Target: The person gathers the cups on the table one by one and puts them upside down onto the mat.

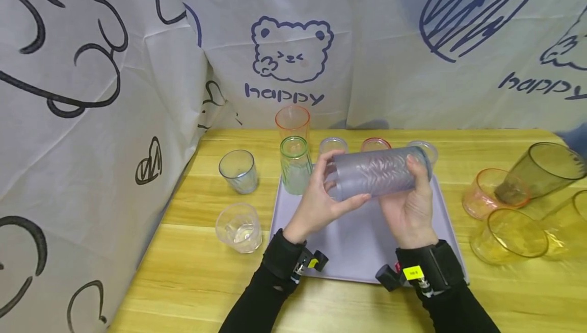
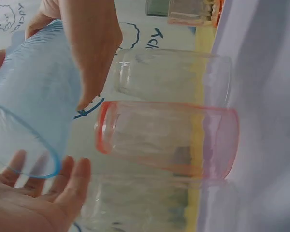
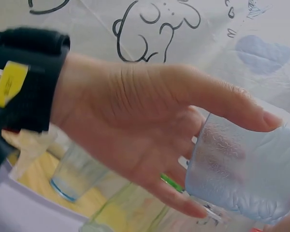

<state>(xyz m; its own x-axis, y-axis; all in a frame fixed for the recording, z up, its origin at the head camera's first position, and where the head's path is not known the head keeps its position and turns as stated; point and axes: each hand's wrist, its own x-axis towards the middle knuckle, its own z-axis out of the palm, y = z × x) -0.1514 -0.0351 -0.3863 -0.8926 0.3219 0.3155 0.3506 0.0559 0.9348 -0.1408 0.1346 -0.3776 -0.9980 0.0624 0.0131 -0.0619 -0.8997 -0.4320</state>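
A bluish translucent tumbler (image 1: pixel 380 172) with a wavy embossed pattern lies sideways in the air over the lilac tray (image 1: pixel 353 251). My right hand (image 1: pixel 408 210) grips its right end, the thumb on top. At the left end, my left hand (image 1: pixel 323 195) holds the tumbler, its thumb along the near side. The left wrist view shows the blue rim (image 2: pixel 53 164) in front of the left fingers. Behind the held tumbler stand a red-rimmed glass (image 2: pixel 164 137) and a clear glass (image 2: pixel 169 77). A green-rimmed glass (image 1: pixel 295 170) stands near the tray's back left.
Left of the tray are a bluish glass (image 1: pixel 239 172) and a clear faceted glass (image 1: pixel 240 228). To its right stand a pink-orange glass (image 1: pixel 492 195), a dark tinted glass (image 1: pixel 541 172) and yellow glasses (image 1: pixel 509 241). A drawn-on cloth (image 1: pixel 376 68) hangs behind.
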